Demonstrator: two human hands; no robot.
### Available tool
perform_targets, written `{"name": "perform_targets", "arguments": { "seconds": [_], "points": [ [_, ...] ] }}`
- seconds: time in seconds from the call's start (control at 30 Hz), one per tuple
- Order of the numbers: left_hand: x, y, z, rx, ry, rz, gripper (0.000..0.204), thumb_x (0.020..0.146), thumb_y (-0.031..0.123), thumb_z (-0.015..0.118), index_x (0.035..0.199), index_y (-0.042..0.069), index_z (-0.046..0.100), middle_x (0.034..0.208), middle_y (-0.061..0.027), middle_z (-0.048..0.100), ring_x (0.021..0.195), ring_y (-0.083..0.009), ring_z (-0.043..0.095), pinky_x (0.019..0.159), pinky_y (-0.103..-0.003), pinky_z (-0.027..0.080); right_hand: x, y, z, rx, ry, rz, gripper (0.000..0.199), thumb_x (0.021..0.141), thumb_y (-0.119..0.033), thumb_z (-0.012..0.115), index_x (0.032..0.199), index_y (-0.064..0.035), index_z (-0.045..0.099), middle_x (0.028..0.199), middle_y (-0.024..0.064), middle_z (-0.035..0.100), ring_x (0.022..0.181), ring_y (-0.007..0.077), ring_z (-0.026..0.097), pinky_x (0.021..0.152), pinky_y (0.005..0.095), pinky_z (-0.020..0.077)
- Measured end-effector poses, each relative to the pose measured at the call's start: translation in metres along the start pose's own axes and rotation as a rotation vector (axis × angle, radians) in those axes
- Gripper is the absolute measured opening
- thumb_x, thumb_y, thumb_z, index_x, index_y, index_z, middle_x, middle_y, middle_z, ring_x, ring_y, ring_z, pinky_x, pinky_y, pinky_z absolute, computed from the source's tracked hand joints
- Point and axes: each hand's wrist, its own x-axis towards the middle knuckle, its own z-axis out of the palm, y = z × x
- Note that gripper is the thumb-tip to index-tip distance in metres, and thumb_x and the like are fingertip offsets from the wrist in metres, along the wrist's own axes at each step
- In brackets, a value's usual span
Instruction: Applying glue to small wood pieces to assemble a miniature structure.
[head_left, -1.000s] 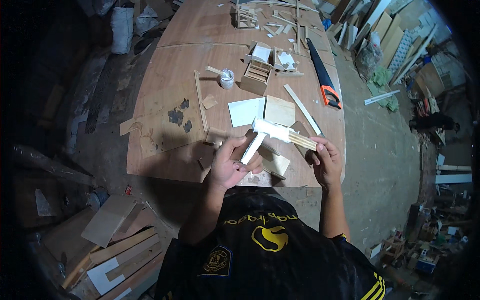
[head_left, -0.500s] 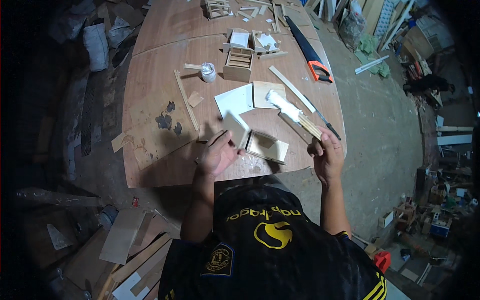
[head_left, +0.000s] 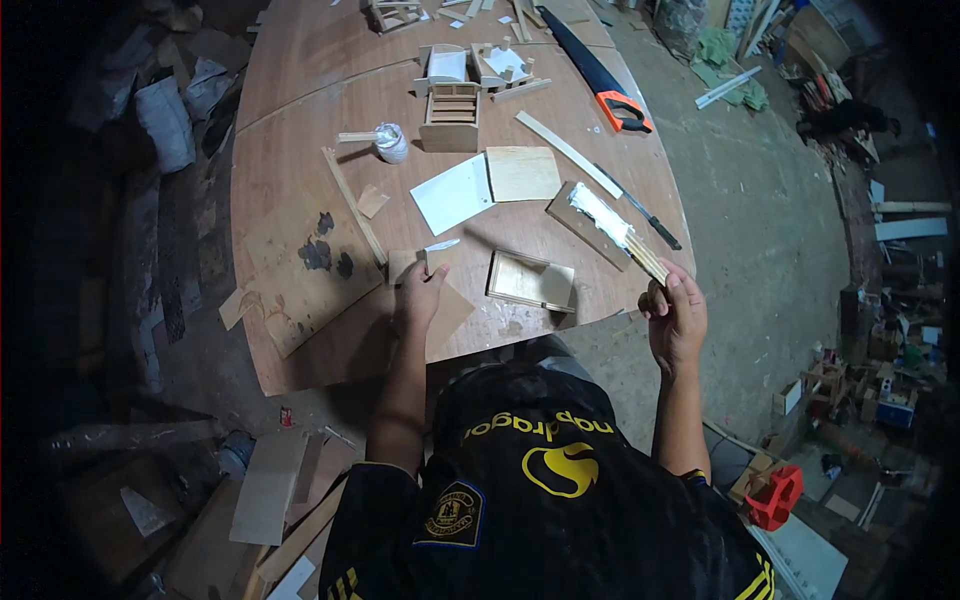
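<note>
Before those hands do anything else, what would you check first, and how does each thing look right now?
1. Right hand grips the glue brush: ok.
2. Brush bristles loaded with white glue: ok.
3. Left hand holds the small wood piece against the table: ok.
4. Small wooden frame lies flat between the hands: ok.
5. Handsaw lies well away from both hands: ok.
6. Glue on the small wood piece: cannot tell.

saws: 1 [head_left: 598, 70]
glue pots: 1 [head_left: 391, 143]
white sheets: 1 [head_left: 453, 193]
shallow trays: 1 [head_left: 530, 281]
hands: 2 [head_left: 420, 292] [head_left: 676, 318]
</note>
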Motion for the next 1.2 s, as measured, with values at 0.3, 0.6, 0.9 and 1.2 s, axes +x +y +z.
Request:
{"name": "perform_targets", "arguments": {
  "seconds": [0.3,0.6,0.9,1.2],
  "points": [
    [0.022,0.003,0.059,0.156,0.304,0.126,0.023,0.078,0.016,0.07,0.091,0.001,0.058,0.078,-0.0139,0.059,0.071,-0.0322,0.058,0.07,-0.04,0.047,-0.023,-0.003,-0.024,-0.047,0.168,-0.007,0.032,0.095,-0.024,0.054,0.113,0.0023,0.056,0.061,-0.0041,0.041,0.056,0.0068,0.037,0.054,0.0247,0.0333],
    [0.034,-0.009,0.09,0.264,0.3,0.111,0.03,0.077,0.011,0.071,0.1,-0.002,0.055,0.112,-0.0205,0.045,0.106,-0.036,0.045,0.093,-0.041,0.037,-0.023,-0.01,-0.039,-0.042,0.184,0.0,0.031,0.095,-0.023,0.053,0.114,0.002,0.057,0.061,-0.0039,0.041,0.056,0.0067,0.037,0.054,0.0242,0.0331],
    [0.03,-0.028,0.097,0.465,0.564,0.179,0.042,0.072,0.011,0.074,0.11,0.004,0.055,0.111,-0.0186,0.053,0.107,-0.0364,0.05,0.091,-0.047,0.041,0.002,-0.014,-0.062,0.03,0.082,0.032,0.029,0.096,-0.018,0.053,0.113,0.0053,0.057,0.064,-0.0025,0.045,0.056,0.0062,0.04,0.055,0.0238,0.0373],
    [0.016,-0.016,0.091,0.233,0.427,0.049,0.023,0.069,0.013,0.076,0.087,0.005,0.066,0.098,-0.0124,0.058,0.096,-0.0304,0.056,0.084,-0.042,0.046,0.043,-0.018,-0.083,-0.018,-0.044,0.066,0.03,0.095,-0.021,0.052,0.113,0.0026,0.057,0.061,-0.0037,0.041,0.055,0.0063,0.036,0.055,0.0239,0.0345]
  ]
}}
